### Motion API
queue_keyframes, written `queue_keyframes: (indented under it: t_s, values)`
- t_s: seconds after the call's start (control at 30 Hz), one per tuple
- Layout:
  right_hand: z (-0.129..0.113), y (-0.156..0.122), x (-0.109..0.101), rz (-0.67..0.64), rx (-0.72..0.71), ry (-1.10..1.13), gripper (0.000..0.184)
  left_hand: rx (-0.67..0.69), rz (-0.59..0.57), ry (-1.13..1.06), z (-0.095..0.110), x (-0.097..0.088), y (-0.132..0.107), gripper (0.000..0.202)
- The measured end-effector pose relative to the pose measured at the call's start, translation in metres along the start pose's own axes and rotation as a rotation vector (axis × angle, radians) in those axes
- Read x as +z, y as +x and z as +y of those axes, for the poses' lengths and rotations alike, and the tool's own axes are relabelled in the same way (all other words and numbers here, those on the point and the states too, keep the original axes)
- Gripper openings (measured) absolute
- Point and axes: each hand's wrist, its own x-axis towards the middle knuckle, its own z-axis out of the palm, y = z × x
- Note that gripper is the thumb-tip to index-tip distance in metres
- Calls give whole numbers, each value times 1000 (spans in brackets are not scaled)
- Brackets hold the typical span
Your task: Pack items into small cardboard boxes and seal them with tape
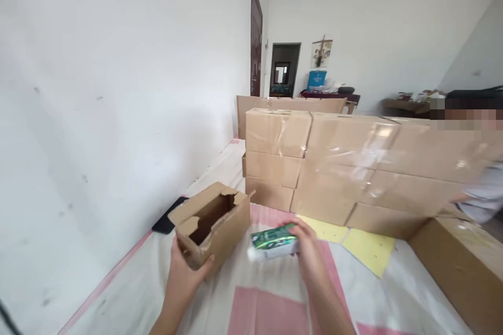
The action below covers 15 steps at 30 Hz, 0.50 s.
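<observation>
My left hand (188,267) grips the near end of an open cardboard box (236,227), thumb on its side wall. The box has a torn slot in its top, and its inside is dark. To the right of it, my right hand (306,246) is closed around the right end of a small green-and-white package (274,242). That package is held above the sheet, apart from the box, and is slightly blurred, so its print cannot be read.
A taped wall of stacked cardboard boxes (334,167) stands ahead. Another carton (459,267) is at right, near a person's sleeve (487,193). A black flat object (167,220) lies by the white wall (118,89). Yellow sheets (369,248) lie on the pink-and-white covering (271,311).
</observation>
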Motion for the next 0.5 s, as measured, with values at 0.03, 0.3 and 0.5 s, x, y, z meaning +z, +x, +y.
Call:
queue_keyframes:
  t_s: [0.03, 0.3, 0.5]
  values:
    - [-9, -19, -29, 86, 14, 110, 19, -27, -53, -71, -3, 2, -21, 114]
    - [-116, -121, -154, -39, -147, 2, 52, 229, -879, -505, 62, 46, -111, 126]
    - [-155, -134, -171, -17, -175, -141, 60, 195, -980, -611, 78, 72, -144, 127]
